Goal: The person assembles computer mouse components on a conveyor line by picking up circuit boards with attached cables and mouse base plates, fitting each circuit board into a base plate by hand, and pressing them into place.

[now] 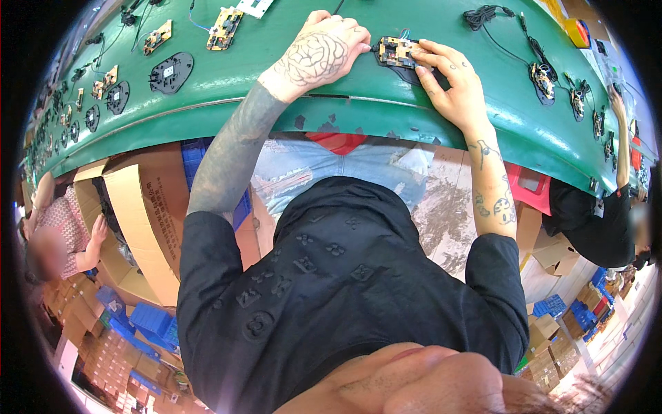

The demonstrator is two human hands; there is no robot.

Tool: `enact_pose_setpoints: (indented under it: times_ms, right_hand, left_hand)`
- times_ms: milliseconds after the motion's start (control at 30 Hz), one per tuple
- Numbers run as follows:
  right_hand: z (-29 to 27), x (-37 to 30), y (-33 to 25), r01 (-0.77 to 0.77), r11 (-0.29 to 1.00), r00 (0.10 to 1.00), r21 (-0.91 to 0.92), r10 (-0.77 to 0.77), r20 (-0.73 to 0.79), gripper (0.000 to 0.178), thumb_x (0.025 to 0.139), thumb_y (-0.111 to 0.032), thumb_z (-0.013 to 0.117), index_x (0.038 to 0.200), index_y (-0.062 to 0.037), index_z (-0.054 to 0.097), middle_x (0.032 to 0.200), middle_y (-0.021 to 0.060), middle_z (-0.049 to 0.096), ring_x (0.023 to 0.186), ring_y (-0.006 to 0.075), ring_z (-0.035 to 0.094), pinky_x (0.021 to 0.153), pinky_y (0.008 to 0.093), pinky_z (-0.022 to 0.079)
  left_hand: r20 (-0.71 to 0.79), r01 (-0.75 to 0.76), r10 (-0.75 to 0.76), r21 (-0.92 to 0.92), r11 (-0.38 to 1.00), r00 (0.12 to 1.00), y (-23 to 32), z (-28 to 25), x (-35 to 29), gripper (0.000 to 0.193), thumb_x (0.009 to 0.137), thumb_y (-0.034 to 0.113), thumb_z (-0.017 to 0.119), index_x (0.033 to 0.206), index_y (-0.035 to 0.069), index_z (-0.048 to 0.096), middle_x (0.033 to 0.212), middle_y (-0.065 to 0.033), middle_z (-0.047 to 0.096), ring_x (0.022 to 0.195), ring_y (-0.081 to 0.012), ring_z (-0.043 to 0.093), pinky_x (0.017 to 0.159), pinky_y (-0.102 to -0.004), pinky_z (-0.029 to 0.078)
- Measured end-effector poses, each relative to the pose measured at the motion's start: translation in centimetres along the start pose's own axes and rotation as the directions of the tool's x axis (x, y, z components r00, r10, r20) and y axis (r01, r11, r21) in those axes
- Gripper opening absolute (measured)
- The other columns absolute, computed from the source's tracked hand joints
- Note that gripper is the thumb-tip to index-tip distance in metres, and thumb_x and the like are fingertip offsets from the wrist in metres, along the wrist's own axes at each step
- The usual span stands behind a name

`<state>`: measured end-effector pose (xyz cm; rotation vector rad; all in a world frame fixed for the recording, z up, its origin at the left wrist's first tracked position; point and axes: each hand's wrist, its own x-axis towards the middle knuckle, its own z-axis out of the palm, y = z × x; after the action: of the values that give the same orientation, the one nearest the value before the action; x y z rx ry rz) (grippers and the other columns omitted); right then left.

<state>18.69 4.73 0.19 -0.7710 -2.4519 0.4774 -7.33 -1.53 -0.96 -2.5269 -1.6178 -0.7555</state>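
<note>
My left hand (323,54) is closed over the green surface, its fingertips pinched beside a small assembly. A thin black cable (338,7) runs in from above and disappears under these fingers; a dark bit of it seems to show between the fingertips and the assembly. That assembly is a tan circuit board (398,52) with black parts and thin wires, on a black rounded base plate (407,73). My right hand (452,81) holds the board's right side, index finger along its top edge and thumb lower down. The pinched fingertips of the left hand partly hide what they grip.
The green conveyor belt (227,83) carries several similar boards, a bare black base plate (171,72) at left and a coiled black cable (487,16) at right. Other people are at both sides. An open cardboard box (148,207) stands below the left edge.
</note>
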Motion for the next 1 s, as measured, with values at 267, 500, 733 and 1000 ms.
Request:
enact_pose_setpoints:
  times_ms: [267,500,733,1000]
  right_hand:
    - [0.1,-0.1,0.1,-0.003,1.000,1.000,-0.015,0.003,-0.022,0.023,0.087,-0.022,0.070,0.109,-0.0155,0.071,0.124,0.0044,0.065,0.116,0.0270,0.059,0.101,0.0397,0.045]
    - [0.3,-0.3,0.1,-0.012,1.000,0.999,-0.009,0.011,-0.040,0.021,0.086,-0.021,0.070,0.106,-0.0157,0.073,0.123,0.0040,0.065,0.116,0.0268,0.059,0.100,0.0396,0.045]
    - [0.2,-0.3,-0.1,-0.025,0.999,0.999,-0.020,0.024,-0.045,0.020,0.086,-0.019,0.070,0.105,-0.0153,0.074,0.123,0.0044,0.066,0.114,0.0268,0.060,0.099,0.0392,0.046]
    - [-0.1,-0.5,0.0,-0.046,0.999,0.998,-0.023,0.044,-0.054,0.019,0.085,-0.016,0.070,0.104,-0.0152,0.074,0.122,0.0040,0.067,0.113,0.0269,0.060,0.099,0.0393,0.046]
  left_hand:
    - [0.145,0.025,-0.014,-0.073,0.997,0.989,-0.9,0.7,0.9,0.012,0.090,0.023,0.060,0.093,0.013,0.066,0.084,-0.0050,0.061,0.086,-0.0237,0.061,0.086,-0.0409,0.040]
    - [0.133,0.156,-0.135,-0.164,0.974,0.982,-0.1,1.5,0.5,0.015,0.094,0.027,0.057,0.096,0.015,0.067,0.086,-0.0029,0.064,0.088,-0.0224,0.063,0.090,-0.0429,0.038]
    - [0.246,0.043,-0.030,-0.049,0.998,0.969,0.2,-0.1,1.7,0.016,0.092,0.027,0.060,0.099,0.014,0.067,0.095,-0.0055,0.066,0.096,-0.0240,0.063,0.093,-0.0443,0.040]
    - [0.206,-0.125,0.158,-0.161,0.979,0.966,-0.7,-1.2,3.6,0.009,0.088,0.021,0.061,0.090,0.012,0.064,0.082,-0.0052,0.058,0.084,-0.0233,0.058,0.083,-0.0396,0.037]
